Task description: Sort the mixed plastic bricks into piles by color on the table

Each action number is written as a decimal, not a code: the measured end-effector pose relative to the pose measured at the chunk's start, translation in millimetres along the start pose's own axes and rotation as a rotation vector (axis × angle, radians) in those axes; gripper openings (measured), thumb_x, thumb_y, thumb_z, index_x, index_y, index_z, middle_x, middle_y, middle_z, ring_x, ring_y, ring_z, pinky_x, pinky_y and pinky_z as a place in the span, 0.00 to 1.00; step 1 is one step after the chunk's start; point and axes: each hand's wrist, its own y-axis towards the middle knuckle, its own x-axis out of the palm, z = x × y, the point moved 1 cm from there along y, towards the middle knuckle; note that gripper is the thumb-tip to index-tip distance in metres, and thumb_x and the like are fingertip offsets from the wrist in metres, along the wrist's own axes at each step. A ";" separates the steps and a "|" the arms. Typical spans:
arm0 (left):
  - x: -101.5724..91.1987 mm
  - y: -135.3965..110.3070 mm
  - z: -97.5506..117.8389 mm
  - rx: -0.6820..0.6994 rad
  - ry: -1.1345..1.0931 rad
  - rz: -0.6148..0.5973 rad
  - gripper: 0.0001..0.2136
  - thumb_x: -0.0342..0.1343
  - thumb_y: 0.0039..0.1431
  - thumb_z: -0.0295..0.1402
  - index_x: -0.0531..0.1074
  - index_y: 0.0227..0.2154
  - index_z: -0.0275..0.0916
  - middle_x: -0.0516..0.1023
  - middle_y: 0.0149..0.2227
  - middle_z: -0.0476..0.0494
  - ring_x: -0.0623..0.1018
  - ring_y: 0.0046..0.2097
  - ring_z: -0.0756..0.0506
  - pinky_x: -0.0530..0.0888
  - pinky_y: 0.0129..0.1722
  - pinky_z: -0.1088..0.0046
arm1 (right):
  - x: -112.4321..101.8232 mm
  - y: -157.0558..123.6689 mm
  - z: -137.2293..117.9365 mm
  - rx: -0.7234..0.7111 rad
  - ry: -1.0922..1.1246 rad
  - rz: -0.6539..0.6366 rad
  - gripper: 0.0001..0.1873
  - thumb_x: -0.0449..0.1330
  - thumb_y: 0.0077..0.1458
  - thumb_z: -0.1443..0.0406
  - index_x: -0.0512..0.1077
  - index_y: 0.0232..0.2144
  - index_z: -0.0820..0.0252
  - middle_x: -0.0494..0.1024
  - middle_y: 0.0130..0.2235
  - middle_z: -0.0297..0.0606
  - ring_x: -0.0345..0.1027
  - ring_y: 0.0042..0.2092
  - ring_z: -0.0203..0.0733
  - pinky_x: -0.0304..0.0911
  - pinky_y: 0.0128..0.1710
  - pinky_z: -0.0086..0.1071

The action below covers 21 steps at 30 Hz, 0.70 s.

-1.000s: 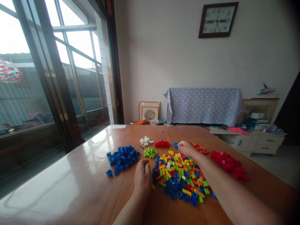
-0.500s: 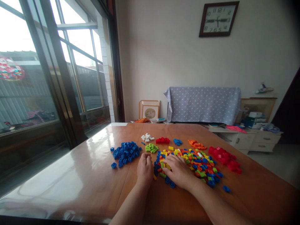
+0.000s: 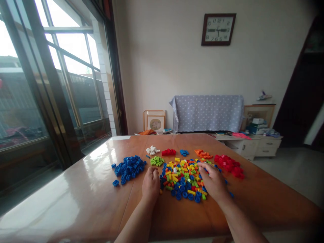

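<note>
A mixed heap of small coloured bricks [image 3: 184, 177] lies in the middle of a brown wooden table [image 3: 83, 199]. My left hand [image 3: 151, 183] rests curled on the table at the heap's left edge, fingers closed. My right hand [image 3: 212, 180] lies flat on the heap's right side, fingers stretched over the bricks. Sorted piles ring the heap: blue bricks [image 3: 128, 167] to the left, green [image 3: 157, 161], white [image 3: 152, 150], red [image 3: 168, 152], a small blue group [image 3: 184, 152], orange [image 3: 203, 154] and a larger red pile [image 3: 229, 164] to the right.
A tall window [image 3: 50, 84] runs along the left. Behind the table stand a cloth-covered piece of furniture [image 3: 206, 113], a framed picture [image 3: 154, 120] on the floor and a low white cabinet [image 3: 253, 143] with boxes. A clock [image 3: 218, 29] hangs on the wall.
My right hand went from the far small blue group back onto the mixed heap, then shifted to its right side. The left hand stayed put. The camera view shifted.
</note>
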 end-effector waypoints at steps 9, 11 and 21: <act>4.7 6.6 -5.8 -0.004 -0.024 -0.021 0.14 0.45 0.64 0.38 0.74 0.40 0.40 0.82 0.42 0.39 0.81 0.43 0.41 0.73 0.40 0.69 | -73.8 -34.6 99.4 0.383 -0.133 0.135 0.19 0.52 0.58 0.54 0.77 0.43 0.56 0.82 0.46 0.43 0.75 0.46 0.48 0.66 0.45 0.36; 4.0 6.1 -4.1 -0.001 -0.014 -0.018 0.14 0.45 0.64 0.38 0.74 0.40 0.40 0.82 0.42 0.39 0.81 0.43 0.41 0.73 0.40 0.69 | -74.7 -39.8 102.2 0.401 -0.166 0.058 0.18 0.53 0.58 0.54 0.77 0.40 0.55 0.82 0.43 0.42 0.76 0.44 0.48 0.66 0.42 0.35; -4.8 -4.4 16.5 0.017 0.049 -0.023 0.12 0.46 0.62 0.37 0.75 0.37 0.42 0.83 0.37 0.40 0.81 0.42 0.39 0.73 0.40 0.68 | -48.9 -50.5 62.3 0.350 -0.176 -0.070 0.15 0.56 0.57 0.55 0.76 0.40 0.54 0.82 0.38 0.41 0.76 0.40 0.47 0.67 0.38 0.35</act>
